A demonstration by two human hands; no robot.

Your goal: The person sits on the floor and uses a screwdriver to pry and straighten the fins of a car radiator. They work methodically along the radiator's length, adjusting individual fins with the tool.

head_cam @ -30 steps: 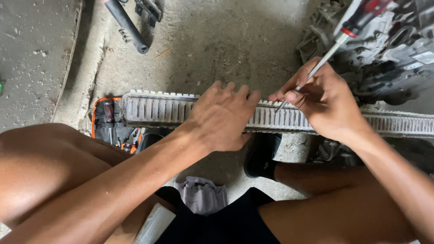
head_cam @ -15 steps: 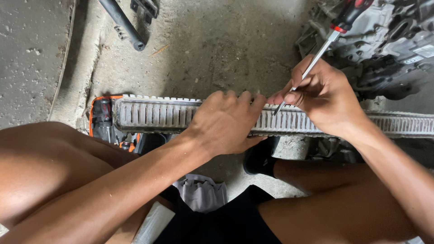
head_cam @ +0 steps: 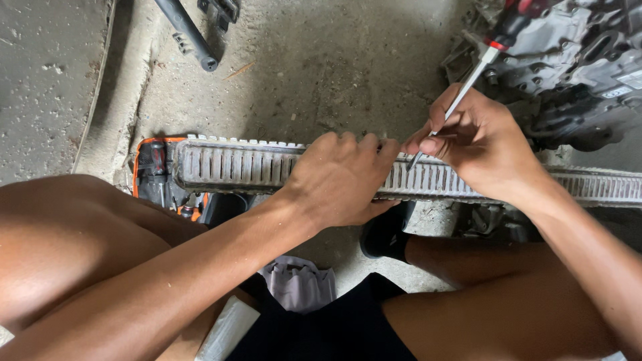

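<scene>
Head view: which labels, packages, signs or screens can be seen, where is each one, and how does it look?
Label: small white rectangular sticker on the grey engine-like machine, upper right, behind the right hand.
Pale packet: long whitish wrapped shape, bottom edge, under the left forearm; what kind it is cannot be told.
No signs or screens.

Ribbed grey plastic module [head_cam: 234, 166] – matt, dusty; screwdriver [head_cam: 468, 83] shaft bright metal; concrete floor [head_cam: 321, 60] rough
</scene>
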